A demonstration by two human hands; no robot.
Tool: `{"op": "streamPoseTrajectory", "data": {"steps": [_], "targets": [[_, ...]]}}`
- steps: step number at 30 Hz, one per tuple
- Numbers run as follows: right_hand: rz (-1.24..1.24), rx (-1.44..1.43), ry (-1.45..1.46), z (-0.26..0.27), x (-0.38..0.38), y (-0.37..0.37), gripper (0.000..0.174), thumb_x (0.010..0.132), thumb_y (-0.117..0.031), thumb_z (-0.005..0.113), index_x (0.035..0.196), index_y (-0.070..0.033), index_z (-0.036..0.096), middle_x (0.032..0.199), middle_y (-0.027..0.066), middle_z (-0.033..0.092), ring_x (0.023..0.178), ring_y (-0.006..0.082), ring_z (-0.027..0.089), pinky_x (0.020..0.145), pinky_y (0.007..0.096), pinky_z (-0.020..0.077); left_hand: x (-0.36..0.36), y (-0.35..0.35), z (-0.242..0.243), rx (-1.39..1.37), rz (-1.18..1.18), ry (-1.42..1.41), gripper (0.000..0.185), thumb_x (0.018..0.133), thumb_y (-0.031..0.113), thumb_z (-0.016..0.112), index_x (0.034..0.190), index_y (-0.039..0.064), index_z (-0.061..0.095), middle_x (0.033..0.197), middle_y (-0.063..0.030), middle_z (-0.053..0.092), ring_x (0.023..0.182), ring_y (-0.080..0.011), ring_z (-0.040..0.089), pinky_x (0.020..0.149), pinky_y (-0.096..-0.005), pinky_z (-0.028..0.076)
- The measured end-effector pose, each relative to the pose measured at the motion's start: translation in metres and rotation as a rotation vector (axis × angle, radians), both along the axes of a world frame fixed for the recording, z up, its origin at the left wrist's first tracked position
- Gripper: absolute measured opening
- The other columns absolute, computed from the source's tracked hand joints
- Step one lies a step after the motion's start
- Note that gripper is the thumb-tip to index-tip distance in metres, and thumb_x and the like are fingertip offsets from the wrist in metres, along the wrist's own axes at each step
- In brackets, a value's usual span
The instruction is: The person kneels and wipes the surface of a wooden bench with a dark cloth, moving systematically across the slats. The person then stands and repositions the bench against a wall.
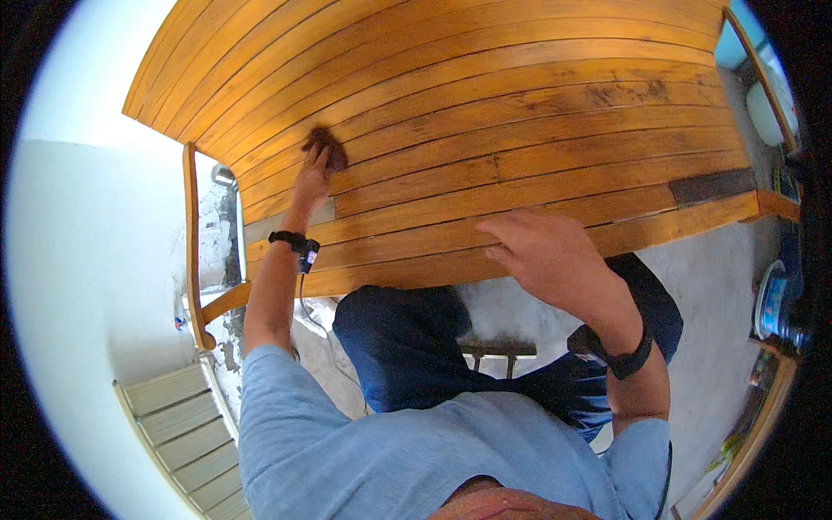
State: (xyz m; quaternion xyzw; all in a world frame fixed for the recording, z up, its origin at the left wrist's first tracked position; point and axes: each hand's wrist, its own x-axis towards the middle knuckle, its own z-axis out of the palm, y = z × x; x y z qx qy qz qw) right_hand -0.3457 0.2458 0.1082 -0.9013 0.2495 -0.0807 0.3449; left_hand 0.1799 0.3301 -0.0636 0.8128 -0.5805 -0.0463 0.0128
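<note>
A slatted wooden bench (422, 185) with an orange-brown finish stretches before me, its backrest rising at the far side. My left hand (313, 179) presses a dark brown cloth (337, 155) onto the slats at the left. Over the front slats, right of the middle, hovers my right hand (549, 250), with nothing in it and its thumb apart from the fingers; whether it touches the wood I cannot tell. Dark stains (624, 91) mark the wood at the far right. One bare grey-brown patch (712, 187) shows near the front right corner.
Curved wooden armrests flank the bench at the left (192, 247) and right (760, 78). A cable (328, 338) hangs from the device on my left wrist. Beside the white wall stands a pale slatted piece (179, 422). A blue-labelled container (771, 299) is at the right edge.
</note>
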Motion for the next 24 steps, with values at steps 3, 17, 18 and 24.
{"op": "streamPoseTrajectory", "data": {"steps": [3,17,18,24], "targets": [[-0.006,0.0,0.006,-0.001,-0.006,-0.002,0.031,0.096,-0.025,0.065,0.12,-0.007,0.068,0.11,0.017,0.073,0.103,0.0378,0.068,0.085,0.0483,0.0556,-0.052,-0.069,-0.01,-0.141,-0.279,-0.078,0.06,0.092,0.0,0.056,0.151,0.006,0.048,0.158,-0.026,0.041,0.142,-0.0452,0.043,0.117,-0.0493,0.041],[-0.026,-0.053,-0.07,-0.013,0.004,-0.008,0.032,0.095,-0.026,0.065,0.121,-0.007,0.067,0.11,0.0163,0.073,0.103,0.0368,0.069,0.085,0.0496,0.0552,-0.224,-0.164,-0.005,-0.099,-0.641,-0.082,0.052,0.095,0.004,0.051,0.147,0.006,0.051,0.16,-0.0227,0.04,0.141,-0.0436,0.047,0.118,-0.0488,0.04],[-0.028,-0.062,-0.102,-0.013,0.003,-0.007,0.032,0.095,-0.026,0.065,0.121,-0.007,0.067,0.11,0.0163,0.073,0.104,0.0368,0.069,0.086,0.0496,0.0552,-0.212,-0.154,-0.007,-0.074,-0.588,-0.089,0.057,0.095,0.001,0.05,0.151,0.009,0.047,0.163,-0.0195,0.036,0.142,-0.0422,0.045,0.115,-0.0471,0.044],[0.017,-0.046,-0.053,-0.002,-0.002,-0.003,0.032,0.096,-0.025,0.064,0.121,-0.006,0.067,0.108,0.016,0.073,0.102,0.0365,0.069,0.084,0.0485,0.0562,-0.108,-0.046,0.015,-0.09,-0.322,-0.103,0.059,0.095,0.002,0.053,0.153,0.009,0.045,0.162,-0.0216,0.036,0.14,-0.0429,0.048,0.113,-0.0473,0.047]]}}
